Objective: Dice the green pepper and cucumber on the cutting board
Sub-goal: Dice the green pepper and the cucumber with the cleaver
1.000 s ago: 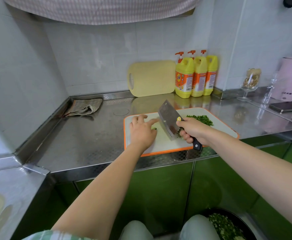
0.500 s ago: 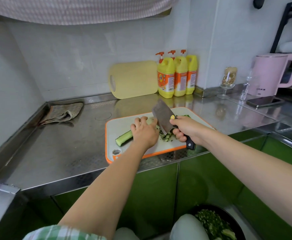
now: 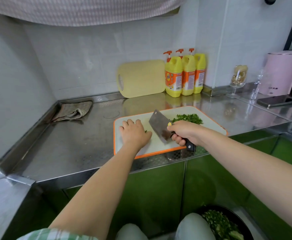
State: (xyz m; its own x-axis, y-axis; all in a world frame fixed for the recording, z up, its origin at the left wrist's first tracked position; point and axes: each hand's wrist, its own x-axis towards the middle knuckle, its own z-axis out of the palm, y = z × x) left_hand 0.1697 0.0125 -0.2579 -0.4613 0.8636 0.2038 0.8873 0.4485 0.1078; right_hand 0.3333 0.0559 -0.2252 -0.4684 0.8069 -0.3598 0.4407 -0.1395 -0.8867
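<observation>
Cucumber (image 3: 146,131) now barely peeks from under the flat, straight-fingered left hand (image 3: 134,134). Right hand (image 3: 185,131) grips the raised cleaver (image 3: 160,126). Dice (image 3: 188,118) at the cutting board's (image 3: 210,123) 1 o'clock. Probably nearly done.

Stainless steel counter (image 3: 72,144) carries: orange-rimmed cutting board (image 3: 156,145) front centre, folded rag (image 3: 72,111) back left, yellow board (image 3: 141,78) leaning on wall, three detergent bottles (image 3: 185,75), goblet (image 3: 237,80), pink kettle (image 3: 280,73) and phone (image 3: 278,101) far right.

Soft daylight, wide-angle edge distortion
</observation>
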